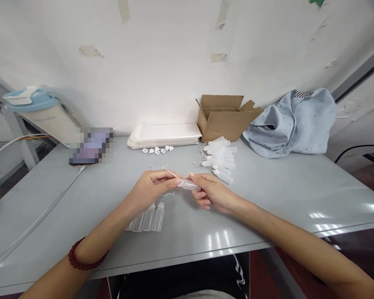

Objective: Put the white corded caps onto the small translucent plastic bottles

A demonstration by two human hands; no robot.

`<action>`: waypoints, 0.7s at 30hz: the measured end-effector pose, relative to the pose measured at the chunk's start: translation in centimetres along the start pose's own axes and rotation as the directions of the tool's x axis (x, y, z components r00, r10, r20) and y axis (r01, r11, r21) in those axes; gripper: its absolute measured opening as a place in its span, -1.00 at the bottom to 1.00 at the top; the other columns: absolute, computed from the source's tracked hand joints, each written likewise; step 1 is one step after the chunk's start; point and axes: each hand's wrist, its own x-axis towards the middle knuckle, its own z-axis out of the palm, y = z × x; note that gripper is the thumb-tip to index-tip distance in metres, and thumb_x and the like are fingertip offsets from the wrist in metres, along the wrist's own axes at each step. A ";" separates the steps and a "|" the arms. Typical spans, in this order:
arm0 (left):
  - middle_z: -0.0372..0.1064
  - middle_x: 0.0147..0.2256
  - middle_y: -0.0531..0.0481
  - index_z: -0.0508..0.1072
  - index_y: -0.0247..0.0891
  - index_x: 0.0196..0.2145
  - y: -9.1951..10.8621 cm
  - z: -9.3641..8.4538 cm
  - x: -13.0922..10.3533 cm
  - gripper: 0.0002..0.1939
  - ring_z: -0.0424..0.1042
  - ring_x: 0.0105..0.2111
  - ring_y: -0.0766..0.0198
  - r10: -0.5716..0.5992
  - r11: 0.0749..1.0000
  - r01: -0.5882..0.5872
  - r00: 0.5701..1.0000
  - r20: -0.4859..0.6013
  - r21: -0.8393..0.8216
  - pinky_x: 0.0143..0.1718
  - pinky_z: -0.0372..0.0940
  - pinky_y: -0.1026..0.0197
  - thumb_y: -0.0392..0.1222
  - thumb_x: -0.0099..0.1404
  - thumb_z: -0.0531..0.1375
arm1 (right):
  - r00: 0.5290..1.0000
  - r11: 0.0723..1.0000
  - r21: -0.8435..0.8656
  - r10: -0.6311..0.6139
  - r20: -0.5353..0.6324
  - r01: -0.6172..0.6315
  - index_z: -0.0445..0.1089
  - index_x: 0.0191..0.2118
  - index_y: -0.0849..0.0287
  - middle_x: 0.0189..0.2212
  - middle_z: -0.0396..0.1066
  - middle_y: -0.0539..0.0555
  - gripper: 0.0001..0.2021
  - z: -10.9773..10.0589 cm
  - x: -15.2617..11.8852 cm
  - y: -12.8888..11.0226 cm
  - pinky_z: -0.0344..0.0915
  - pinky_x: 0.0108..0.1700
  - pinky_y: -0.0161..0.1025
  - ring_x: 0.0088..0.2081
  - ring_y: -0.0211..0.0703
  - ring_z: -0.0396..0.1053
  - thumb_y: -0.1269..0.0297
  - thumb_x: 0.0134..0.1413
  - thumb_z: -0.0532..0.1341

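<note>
A small translucent bottle [190, 185] lies nearly level between both hands above the table. My left hand [158, 182] pinches its capped neck end, where a thin white string shows. The body of the bottle is gripped by the fingers of my right hand [211, 191]. Several similar bottles [148, 220] lie side by side below my left hand, partly hidden by the wrist. Behind my right hand is a pile of bottles with strings [221, 158]. Loose white caps [157, 150] sit in a row further back.
A stack of white envelopes [168, 133] and an open cardboard box [224, 122] stand by the wall. A light blue cloth item [299, 124] lies at the right. At the left are a phone [92, 147] with a cable and a large tumbler [43, 114].
</note>
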 end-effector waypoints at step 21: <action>0.39 -0.47 0.05 0.48 -0.27 -0.36 1.0 0.4 -0.8 -0.74 0.37 -0.45 0.32 0.075 0.951 -0.089 0.996 0.058 0.297 -0.45 0.24 0.32 -0.02 0.28 0.14 | 0.990 0.978 -0.184 -0.118 -0.074 0.103 0.20 -0.45 0.17 -0.83 0.01 -0.21 -0.61 0.1 -0.1 0.2 -0.04 -0.72 -0.42 -0.79 -0.41 -0.07 -0.04 0.23 0.00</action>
